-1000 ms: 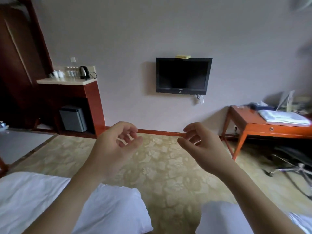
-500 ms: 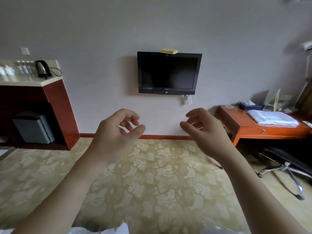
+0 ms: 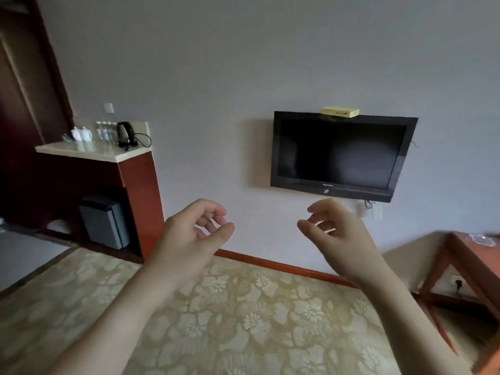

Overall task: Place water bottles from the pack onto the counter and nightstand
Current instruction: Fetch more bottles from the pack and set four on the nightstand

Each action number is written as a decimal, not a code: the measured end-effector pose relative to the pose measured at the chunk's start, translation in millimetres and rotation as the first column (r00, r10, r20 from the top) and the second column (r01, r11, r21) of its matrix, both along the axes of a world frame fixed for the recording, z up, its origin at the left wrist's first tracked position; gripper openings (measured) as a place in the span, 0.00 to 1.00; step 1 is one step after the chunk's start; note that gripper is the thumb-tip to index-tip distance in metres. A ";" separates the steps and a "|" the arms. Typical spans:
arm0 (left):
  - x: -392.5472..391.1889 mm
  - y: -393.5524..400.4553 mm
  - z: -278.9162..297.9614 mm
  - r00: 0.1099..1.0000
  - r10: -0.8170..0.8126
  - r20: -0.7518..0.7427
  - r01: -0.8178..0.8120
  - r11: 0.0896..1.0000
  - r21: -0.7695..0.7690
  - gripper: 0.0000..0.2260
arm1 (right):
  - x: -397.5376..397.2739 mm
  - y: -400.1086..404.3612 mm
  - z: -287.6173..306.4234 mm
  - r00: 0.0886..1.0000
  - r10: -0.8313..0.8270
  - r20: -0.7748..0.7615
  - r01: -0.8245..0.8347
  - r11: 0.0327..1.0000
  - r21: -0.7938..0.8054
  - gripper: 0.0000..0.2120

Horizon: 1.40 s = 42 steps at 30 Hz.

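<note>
Left hand [image 3: 193, 234]: raised in mid-air, fingers loosely curled toward the thumb, holding nothing.
Right hand [image 3: 335, 231]: raised opposite the left, fingers relaxed and half-curled, holding nothing.
Water bottles [image 3: 106, 130]: small clear bottles in a tight row at the back of the counter surface [image 3: 92, 152], between the white cups and the kettle. Count: about four; too small and blurred to be sure.
Pack: not in view; place cannot be told.
Nightstand: not in view.
Handling, judged: a filled small bottle should be moderately heavy for its size, with a thin wall that gives under squeeze and smooth plastic that may be slippery. Best hold is probably round the mid-body, below the shoulder, or at the stiffer neck under the cap.
White cups [image 3: 81, 133]: two, lidded, at the left of the row.
Kettle [image 3: 125, 134]: one, black, on its base, cord trailing to the right.
Television [image 3: 341, 155]: one, wall-mounted, screen dark.
Yellow box [image 3: 340, 112]: one, lying on the television's top edge.
Small fridge [image 3: 104, 221]: one, grey, under the counter.
Wooden desk [image 3: 470, 263]: one corner showing at right.
</note>
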State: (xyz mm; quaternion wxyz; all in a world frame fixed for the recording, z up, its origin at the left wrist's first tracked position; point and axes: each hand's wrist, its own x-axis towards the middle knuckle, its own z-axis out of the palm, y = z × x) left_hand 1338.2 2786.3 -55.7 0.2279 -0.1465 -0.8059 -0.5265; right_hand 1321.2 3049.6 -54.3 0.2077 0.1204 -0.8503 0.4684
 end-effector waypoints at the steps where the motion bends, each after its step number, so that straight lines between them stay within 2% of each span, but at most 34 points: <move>1: -14.2 -12.1 1.1 0.999 0.049 0.008 -0.049 0.999 -0.006 0.07 | -25.4 -13.8 1.5 0.999 0.045 0.003 -0.045 0.999 0.003 0.14; 8: -87.8 -131.1 -11.0 0.923 0.383 0.033 -0.381 0.923 -0.063 0.06 | -176.9 -167.0 -6.2 0.917 0.399 0.024 -0.399 0.916 0.027 0.17; 11: -116.3 -193.5 -20.5 0.852 0.523 0.016 -0.519 0.849 -0.102 0.06 | -232.1 -249.6 -12.1 0.843 0.537 0.032 -0.538 0.843 0.024 0.17; 15: -166.6 -282.9 -23.2 0.748 0.664 -0.001 -0.661 0.745 -0.090 0.06 | -304.4 -361.0 -15.6 0.746 0.664 0.054 -0.665 0.747 0.007 0.11; 22: -255.3 -405.5 -9.5 0.651 0.759 -0.009 -0.757 0.648 -0.079 0.06 | -406.8 -517.4 -1.5 0.611 0.791 0.041 -0.792 0.611 0.005 0.19; 32: -360.9 -562.2 -19.2 0.475 0.879 0.034 -0.880 0.476 -0.005 0.03 | -538.5 -714.2 -13.0 0.438 0.899 0.026 -0.898 0.436 0.061 0.15; 34: -392.3 -599.2 -23.5 0.464 0.885 0.033 -0.886 0.464 -0.005 0.02 | -572.8 -756.9 -19.9 0.407 0.913 0.014 -0.912 0.406 0.057 0.14; 42: -487.2 -756.4 -14.6 0.357 0.934 0.035 -0.934 0.358 -0.019 0.07 | -697.1 -942.5 -5.8 0.280 0.960 0.006 -0.960 0.280 0.004 0.12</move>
